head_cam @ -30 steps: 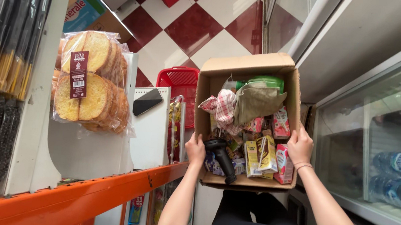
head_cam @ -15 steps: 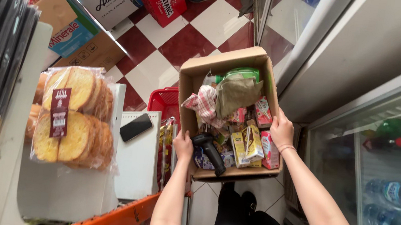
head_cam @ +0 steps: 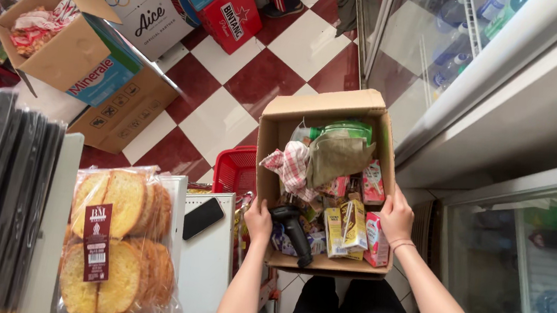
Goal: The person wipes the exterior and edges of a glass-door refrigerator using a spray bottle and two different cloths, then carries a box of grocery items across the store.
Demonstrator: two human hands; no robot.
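Head view, looking down. The red-and-white checkered tile floor fills the upper centre. A glass-fronted steel cooler runs along the 3 o'clock side. At 10 o'clock stand stacked brown and blue cardboard cartons. At 8 o'clock, a clear plastic bag of toasted bread slices rests beside a white counter top, on which lies a black phone.

Centre: an open brown cardboard box, held above the floor in front of the person's body, with a red plastic basket just beside it at 9 o'clock. Inside the box lie an olive-green cloth, a red-checked cloth, yellow drink cartons, a pink carton and a black handheld scanner.

The left hand grips the box's left wall near the 7 o'clock corner, thumb inside, fingers hidden behind the wall. The right hand clasps the right wall at 4 o'clock, fingers curled over the rim into the box.
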